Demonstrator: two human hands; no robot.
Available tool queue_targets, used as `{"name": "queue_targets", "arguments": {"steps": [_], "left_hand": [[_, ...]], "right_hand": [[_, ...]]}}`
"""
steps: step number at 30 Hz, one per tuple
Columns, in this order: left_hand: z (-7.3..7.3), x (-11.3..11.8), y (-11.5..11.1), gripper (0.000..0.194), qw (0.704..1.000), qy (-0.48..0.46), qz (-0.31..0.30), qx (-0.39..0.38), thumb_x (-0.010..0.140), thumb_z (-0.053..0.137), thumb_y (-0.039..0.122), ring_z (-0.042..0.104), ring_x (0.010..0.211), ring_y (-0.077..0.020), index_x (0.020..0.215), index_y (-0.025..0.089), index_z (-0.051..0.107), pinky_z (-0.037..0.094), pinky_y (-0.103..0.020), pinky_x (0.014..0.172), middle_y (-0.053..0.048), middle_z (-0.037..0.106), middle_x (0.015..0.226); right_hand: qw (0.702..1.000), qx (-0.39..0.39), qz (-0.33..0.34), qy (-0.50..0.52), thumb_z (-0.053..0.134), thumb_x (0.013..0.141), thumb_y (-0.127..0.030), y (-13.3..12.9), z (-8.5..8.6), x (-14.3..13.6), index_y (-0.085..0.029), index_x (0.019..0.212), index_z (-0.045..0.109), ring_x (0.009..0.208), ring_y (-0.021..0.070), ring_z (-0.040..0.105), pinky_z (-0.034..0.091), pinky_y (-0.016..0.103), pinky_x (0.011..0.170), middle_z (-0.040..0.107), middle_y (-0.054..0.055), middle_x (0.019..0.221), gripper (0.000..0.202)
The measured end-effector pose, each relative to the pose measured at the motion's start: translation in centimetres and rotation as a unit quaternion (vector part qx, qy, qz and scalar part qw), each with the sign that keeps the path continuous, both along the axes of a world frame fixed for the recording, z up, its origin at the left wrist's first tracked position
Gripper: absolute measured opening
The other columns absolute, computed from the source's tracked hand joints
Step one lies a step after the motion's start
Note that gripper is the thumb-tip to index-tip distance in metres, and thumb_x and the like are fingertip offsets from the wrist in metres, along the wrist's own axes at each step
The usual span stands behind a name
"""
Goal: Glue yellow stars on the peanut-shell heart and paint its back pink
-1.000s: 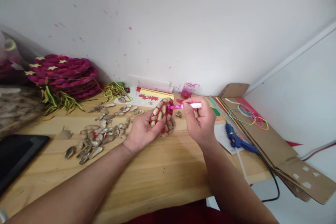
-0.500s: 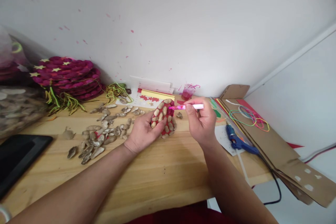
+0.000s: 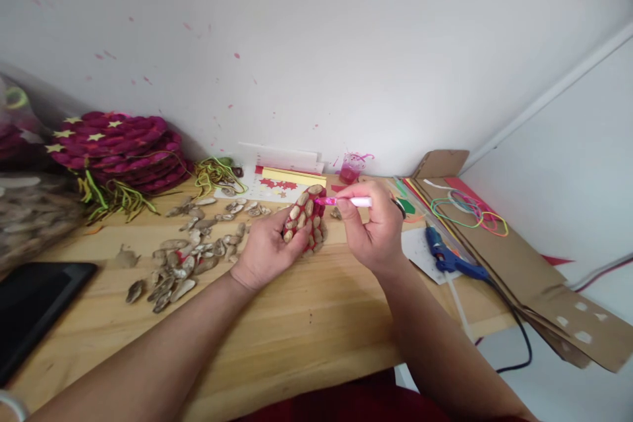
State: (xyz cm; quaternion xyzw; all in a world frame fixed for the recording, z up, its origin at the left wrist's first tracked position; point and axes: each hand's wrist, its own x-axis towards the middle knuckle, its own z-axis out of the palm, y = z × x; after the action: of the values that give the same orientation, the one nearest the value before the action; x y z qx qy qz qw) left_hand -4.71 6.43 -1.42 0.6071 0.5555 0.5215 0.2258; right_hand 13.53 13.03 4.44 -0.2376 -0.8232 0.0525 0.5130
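Note:
My left hand (image 3: 270, 244) is closed on a red piece covered with peanut shells (image 3: 301, 216), held tilted above the table with the thumb on its face. Part of the piece's right edge is painted magenta. Between the thumb and fingers of my right hand (image 3: 373, 224) is a white-handled paintbrush (image 3: 359, 202), its front end stained pink. The brush tip touches the upper right part of the shell-covered piece. Loose peanut shells (image 3: 182, 267) lie in a heap left of my left hand. Behind the piece stands a clear cup of pink paint (image 3: 349, 170).
Stacked magenta shell-covered pieces (image 3: 123, 151) with yellow stars sit at the back left, beside a bag of shells (image 3: 39, 217). A black tablet (image 3: 44, 310) lies at left. On the right are a blue glue gun (image 3: 452, 262), cardboard (image 3: 529, 270) and coloured cords (image 3: 475, 211).
My right hand and the brush have moved slightly left along the piece. The piece has turned a little in my left hand. The whole view has shifted slightly.

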Motion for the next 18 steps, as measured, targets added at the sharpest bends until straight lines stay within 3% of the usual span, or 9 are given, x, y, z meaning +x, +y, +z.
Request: {"name": "queue_targets", "arguments": {"steps": [9,18], "left_hand": [[0.29,-0.26,0.12,0.027,1.0,-0.011,0.012,-0.01,0.089,0.064,0.043,0.064,0.067,-0.0182,0.093,0.018,0.076,0.053,-0.026,0.067,0.0,0.075,0.075],[0.16,-0.13,-0.15,0.029,1.0,-0.001,-0.019,-0.005,0.092,0.065,0.039,0.073,0.083,-0.0217,0.106,0.018,0.077,0.057,-0.03,0.081,-0.004,0.082,0.094]], "right_hand": [[0.999,0.011,0.022,-0.033,0.062,0.1,-0.022,-0.5,0.23,-0.49,-0.027,0.094,0.062,0.081,0.0212,0.067,0.05,0.04,0.077,0.074,0.001,0.085,0.008],[0.999,0.03,-0.02,-0.013,0.062,0.1,-0.022,-0.1,0.39,0.05,-0.027,0.097,0.063,0.085,0.0224,0.068,0.049,0.042,0.082,0.076,0.002,0.088,0.006]]}}
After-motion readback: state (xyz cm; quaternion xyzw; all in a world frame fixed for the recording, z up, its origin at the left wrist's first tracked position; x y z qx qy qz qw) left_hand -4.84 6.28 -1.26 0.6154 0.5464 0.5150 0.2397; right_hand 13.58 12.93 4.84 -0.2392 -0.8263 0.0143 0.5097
